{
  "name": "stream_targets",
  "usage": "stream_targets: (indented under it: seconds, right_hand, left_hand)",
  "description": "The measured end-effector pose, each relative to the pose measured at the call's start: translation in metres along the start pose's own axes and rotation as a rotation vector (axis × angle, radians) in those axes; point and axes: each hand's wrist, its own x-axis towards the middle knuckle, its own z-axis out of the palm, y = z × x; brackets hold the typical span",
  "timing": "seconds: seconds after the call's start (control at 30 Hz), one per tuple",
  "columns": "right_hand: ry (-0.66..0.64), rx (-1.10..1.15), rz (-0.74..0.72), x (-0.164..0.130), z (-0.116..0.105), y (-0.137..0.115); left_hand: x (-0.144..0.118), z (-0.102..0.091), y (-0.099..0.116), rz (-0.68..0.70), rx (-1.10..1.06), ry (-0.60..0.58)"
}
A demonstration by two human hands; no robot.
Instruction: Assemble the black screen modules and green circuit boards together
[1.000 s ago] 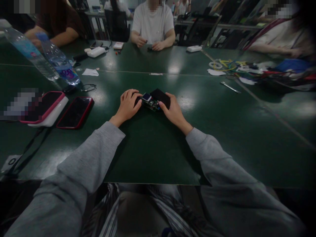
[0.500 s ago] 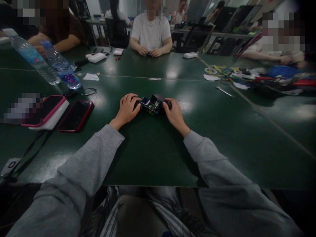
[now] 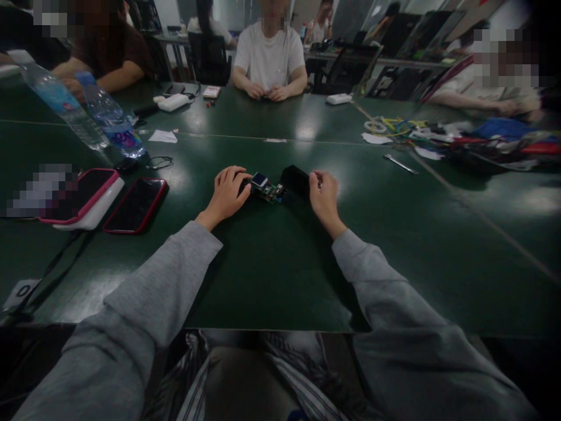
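Near the middle of the green table lies a small circuit board [image 3: 275, 193] with a little screen [image 3: 259, 179] on its left part. My left hand [image 3: 227, 192] is closed over a black part at the board's left end, mostly hidden under the fingers. Pinched in my right hand [image 3: 325, 197] is a black plastic case piece [image 3: 295, 179], tilted up just right of the board. A narrow gap seems to separate the piece from the board, though the dark shadow makes contact hard to judge.
Two phones, one a red-cased phone [image 3: 137, 204], lie left of my arm. Beyond them lean two water bottles [image 3: 111, 120]. A wrench [image 3: 401, 164] and a heap of cables [image 3: 464, 137] are to the right. Co-workers sit around the table [image 3: 272, 280].
My right hand has moved right and turned, drawing the black case piece away from the circuit board. More of the board's right end shows. My left hand stays in place.
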Motion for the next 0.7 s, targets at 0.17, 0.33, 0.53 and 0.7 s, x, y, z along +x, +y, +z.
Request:
stream_targets:
  seconds: [0.17,0.33,0.53,0.7]
  right_hand:
    - [-0.136,-0.052,-0.150,-0.009,0.001,-0.012]
    - [-0.165,-0.062,-0.196,-0.004,0.003,0.004]
    - [0.098,-0.131,0.053,0.016,-0.022,0.071]
    - [0.230,-0.238,0.165,0.017,-0.039,0.062]
  left_hand:
    - [0.000,-0.002,0.001,-0.011,-0.008,-0.011]
    - [0.001,-0.001,0.000,-0.011,-0.044,-0.011]
    - [0.001,0.001,-0.005,-0.006,-0.124,0.021]
    - [0.005,0.004,-0.014,-0.053,-0.222,0.145]
